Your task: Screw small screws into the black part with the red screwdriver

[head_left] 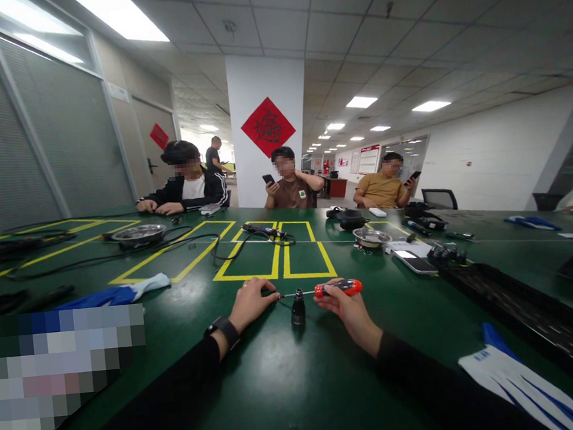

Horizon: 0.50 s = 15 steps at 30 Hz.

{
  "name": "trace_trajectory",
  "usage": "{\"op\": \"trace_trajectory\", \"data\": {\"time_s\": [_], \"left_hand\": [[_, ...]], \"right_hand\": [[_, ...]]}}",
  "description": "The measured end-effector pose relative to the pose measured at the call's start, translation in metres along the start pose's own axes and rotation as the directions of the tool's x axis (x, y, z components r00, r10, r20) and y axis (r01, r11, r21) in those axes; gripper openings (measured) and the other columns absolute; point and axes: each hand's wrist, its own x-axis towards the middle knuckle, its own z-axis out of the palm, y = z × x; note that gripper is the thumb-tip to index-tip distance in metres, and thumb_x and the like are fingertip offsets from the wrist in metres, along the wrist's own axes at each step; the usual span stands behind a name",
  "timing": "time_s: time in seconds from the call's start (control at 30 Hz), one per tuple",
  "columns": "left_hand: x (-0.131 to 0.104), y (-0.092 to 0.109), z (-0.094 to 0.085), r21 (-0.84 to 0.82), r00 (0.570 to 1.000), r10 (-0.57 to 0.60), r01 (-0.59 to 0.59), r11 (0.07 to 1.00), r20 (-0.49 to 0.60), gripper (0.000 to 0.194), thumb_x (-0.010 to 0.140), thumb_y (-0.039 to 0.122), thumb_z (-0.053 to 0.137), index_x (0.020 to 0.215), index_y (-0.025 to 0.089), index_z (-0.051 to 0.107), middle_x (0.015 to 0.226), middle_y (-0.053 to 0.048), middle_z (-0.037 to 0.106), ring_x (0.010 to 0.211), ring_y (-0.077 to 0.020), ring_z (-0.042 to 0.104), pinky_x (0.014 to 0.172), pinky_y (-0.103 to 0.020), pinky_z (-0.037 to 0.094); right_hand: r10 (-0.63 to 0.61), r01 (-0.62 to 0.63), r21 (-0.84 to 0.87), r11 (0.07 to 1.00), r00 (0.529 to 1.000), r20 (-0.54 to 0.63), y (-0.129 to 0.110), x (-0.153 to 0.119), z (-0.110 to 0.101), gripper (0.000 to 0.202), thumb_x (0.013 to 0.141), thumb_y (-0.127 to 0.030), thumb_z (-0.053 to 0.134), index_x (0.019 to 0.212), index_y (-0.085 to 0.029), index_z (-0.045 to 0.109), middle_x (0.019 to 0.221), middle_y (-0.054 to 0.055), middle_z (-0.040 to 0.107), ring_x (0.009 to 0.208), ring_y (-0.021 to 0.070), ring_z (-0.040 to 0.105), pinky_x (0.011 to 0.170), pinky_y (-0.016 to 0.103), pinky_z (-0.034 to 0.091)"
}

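Note:
My right hand (343, 309) grips the red and black handle of a screwdriver (346, 287), whose shaft points left. At the tip end, my left hand (255, 303) has thumb and forefinger pinched together; what they hold is too small to make out. A black cylindrical part (298, 311) with a narrow top stands upright on the green table between my hands, just in front of the screwdriver shaft. On my left wrist is a dark band.
Blue and white gloves (524, 378) lie at the right; another glove (117, 293) is at the left. Metal bowls (140, 235), cables, a phone (414, 262) and a long black tray (536, 313) lie around. Three people sit across the table (276, 383).

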Motion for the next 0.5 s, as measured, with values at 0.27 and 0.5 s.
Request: {"op": "trace_trajectory", "data": {"time_s": [0.27, 0.5], "left_hand": [[0.0007, -0.0021, 0.0014, -0.004, 1.0, 0.012, -0.012, 1.0, -0.011, 0.026, 0.071, 0.043, 0.061, 0.084, 0.022, 0.067, 0.096, -0.005, 0.063, 0.097, -0.0238, 0.054, 0.082, -0.033, 0.04], [0.0004, -0.004, 0.0029, -0.008, 1.0, 0.017, -0.017, 1.0, -0.01, 0.025, 0.071, 0.043, 0.06, 0.084, 0.022, 0.067, 0.096, -0.006, 0.063, 0.097, -0.0245, 0.053, 0.081, -0.034, 0.04]], "right_hand": [[0.017, -0.015, 0.069, 0.997, 0.999, -0.029, 0.0017, 0.0021, -0.0033, 0.024, 0.07, -0.029, 0.067, 0.086, -0.016, 0.054, 0.079, 0.007, 0.071, 0.07, 0.0214, 0.069, 0.072, 0.035, 0.054], [0.038, -0.037, 0.038, 0.999, 0.999, -0.03, -0.0013, -0.0007, 0.0004, 0.025, 0.069, -0.029, 0.068, 0.085, -0.015, 0.054, 0.077, 0.007, 0.07, 0.07, 0.021, 0.069, 0.07, 0.033, 0.054]]}}
